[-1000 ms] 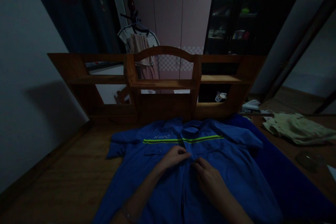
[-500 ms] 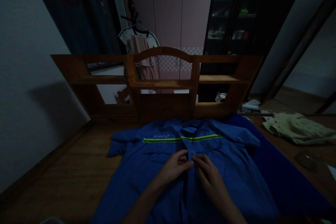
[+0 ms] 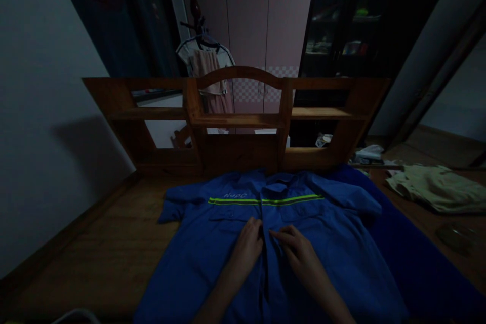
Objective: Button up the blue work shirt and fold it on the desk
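Observation:
A blue short-sleeved work shirt (image 3: 212,258) lies spread out, front side up, with a yellow-green stripe across its chest and its collar toward the headboard. Its front opening runs down between my hands and gapes below them. My left hand (image 3: 248,243) is closed on one edge of that opening, fingers curled and their tips partly hidden. On the other edge, my right hand (image 3: 298,250) pinches the cloth of the front strip between thumb and forefinger. The light is dim, and I cannot make out a button at the fingers.
Behind the shirt stands a wooden headboard with shelves (image 3: 237,121). A dark blue cloth (image 3: 413,263) lies under the shirt's right side over the wooden boards (image 3: 98,243). Beige clothing (image 3: 436,187) lies farther right. A wall (image 3: 34,111) closes off the left.
My left hand has turned, fingers now pointing down into the opening's edge, and has drawn apart from the right. My right hand has shifted slightly. The view has swung a little left.

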`<move>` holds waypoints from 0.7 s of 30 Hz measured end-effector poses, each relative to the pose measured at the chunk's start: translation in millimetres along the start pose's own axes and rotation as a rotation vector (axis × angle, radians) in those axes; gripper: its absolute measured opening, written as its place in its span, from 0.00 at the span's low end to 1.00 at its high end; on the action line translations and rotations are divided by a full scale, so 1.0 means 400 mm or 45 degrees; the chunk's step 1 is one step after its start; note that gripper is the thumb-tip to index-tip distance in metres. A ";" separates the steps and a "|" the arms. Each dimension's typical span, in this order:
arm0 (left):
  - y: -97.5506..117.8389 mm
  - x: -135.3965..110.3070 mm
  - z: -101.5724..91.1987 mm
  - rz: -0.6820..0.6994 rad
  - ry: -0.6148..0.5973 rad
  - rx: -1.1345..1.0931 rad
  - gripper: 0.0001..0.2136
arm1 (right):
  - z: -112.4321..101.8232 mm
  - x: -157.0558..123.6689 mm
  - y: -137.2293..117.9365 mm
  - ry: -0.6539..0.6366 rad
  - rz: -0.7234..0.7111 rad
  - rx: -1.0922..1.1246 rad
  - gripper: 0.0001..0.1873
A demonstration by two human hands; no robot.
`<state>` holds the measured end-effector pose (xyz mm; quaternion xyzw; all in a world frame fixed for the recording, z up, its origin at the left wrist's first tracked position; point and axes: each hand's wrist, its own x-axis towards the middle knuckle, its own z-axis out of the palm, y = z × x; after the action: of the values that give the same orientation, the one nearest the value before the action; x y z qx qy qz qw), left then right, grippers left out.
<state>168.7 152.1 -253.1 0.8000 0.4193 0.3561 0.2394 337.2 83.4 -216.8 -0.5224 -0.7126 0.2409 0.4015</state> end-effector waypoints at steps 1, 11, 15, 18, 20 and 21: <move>-0.006 -0.002 0.004 0.025 0.017 0.018 0.16 | 0.001 0.002 0.000 -0.008 0.002 -0.004 0.24; 0.027 -0.002 0.010 0.098 0.078 -0.046 0.20 | -0.031 0.041 -0.035 0.136 -0.030 0.062 0.15; 0.074 0.023 -0.012 -0.072 0.022 -0.266 0.15 | -0.027 0.056 -0.036 0.134 -0.028 0.017 0.12; 0.084 0.034 -0.017 -0.264 0.014 -0.488 0.10 | -0.018 0.062 -0.025 0.113 -0.015 -0.010 0.08; 0.080 0.032 -0.015 -0.340 0.042 -0.662 0.08 | -0.014 0.065 -0.018 0.108 -0.012 -0.025 0.06; 0.077 0.028 -0.013 -0.359 0.060 -0.732 0.07 | -0.012 0.066 -0.016 0.105 -0.017 -0.026 0.06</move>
<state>184.6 145.6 -224.6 0.6252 0.4138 0.4417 0.4927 334.2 105.8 -200.7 -0.5312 -0.7014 0.2092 0.4268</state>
